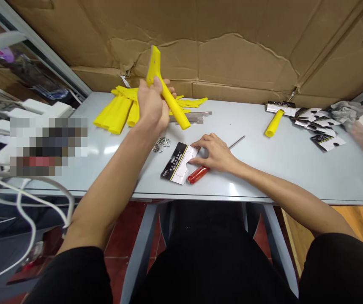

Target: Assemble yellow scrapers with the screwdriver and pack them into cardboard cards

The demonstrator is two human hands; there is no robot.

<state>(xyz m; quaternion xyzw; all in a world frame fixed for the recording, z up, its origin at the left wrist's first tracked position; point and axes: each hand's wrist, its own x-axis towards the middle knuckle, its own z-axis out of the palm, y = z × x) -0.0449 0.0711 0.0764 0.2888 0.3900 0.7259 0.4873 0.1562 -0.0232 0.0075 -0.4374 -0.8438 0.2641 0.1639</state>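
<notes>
My left hand [154,99] is closed around a yellow plastic scraper [176,112], raised above the table with its flared head up and its handle slanting down to the right. Low over the tabletop, my right hand [216,153] pinches the right edge of a black and white cardboard header card [178,164] between thumb and fingers. A screwdriver with a red handle [197,174] lies partly under that hand, its shaft pointing away to the right. Small metal screws [162,143] are piled left of the card. Flat metal blades [197,117] lie behind.
More yellow scrapers [114,112] are heaped at the back left. At the right, another yellow scraper [274,123] has a card on it, beside several loose cards [327,141] and a grey cloth [347,113]. Cardboard [232,63] walls the back; white cables [25,202] hang at left.
</notes>
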